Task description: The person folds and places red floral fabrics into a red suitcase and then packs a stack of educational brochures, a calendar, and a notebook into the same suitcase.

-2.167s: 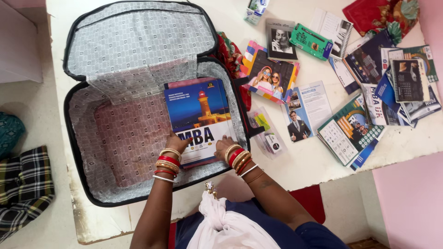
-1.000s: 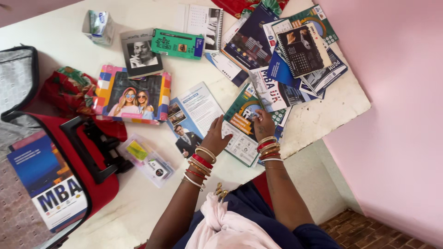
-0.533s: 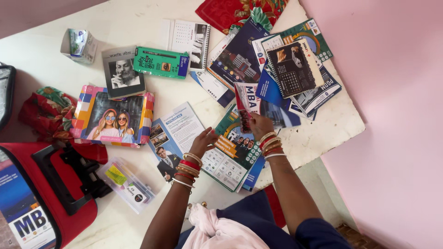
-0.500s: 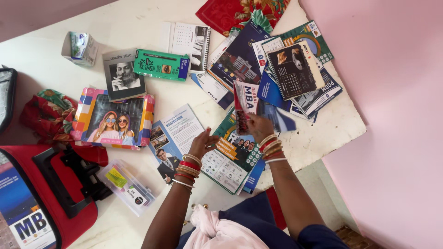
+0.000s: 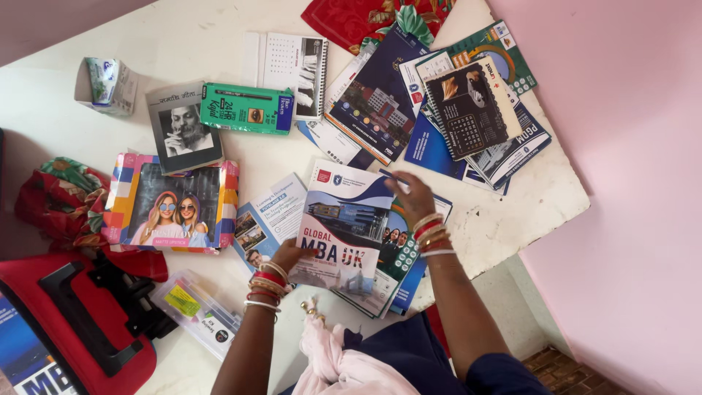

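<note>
Two hands on one brochure, lifted off a small stack at the near edge of the bench.

Left hand (image 5: 291,254) is closed on the lower left corner of the white-and-blue brochure (image 5: 344,223), thumb on top and fingers hidden under it; right hand (image 5: 411,199) lies with fingers spread on its upper right edge and on the booklets (image 5: 398,263) beneath, pressing rather than gripping as far as I can tell. The brochure tilts up at the left, above that stack, beside a leaflet (image 5: 267,219) and a picture box (image 5: 172,208). It looks light, thin and glossy, so likely to flex and to slide off the slick covers below. A hold along the spine or at two opposite corners would probably keep it flat; one corner alone may let it droop or crease.
</note>
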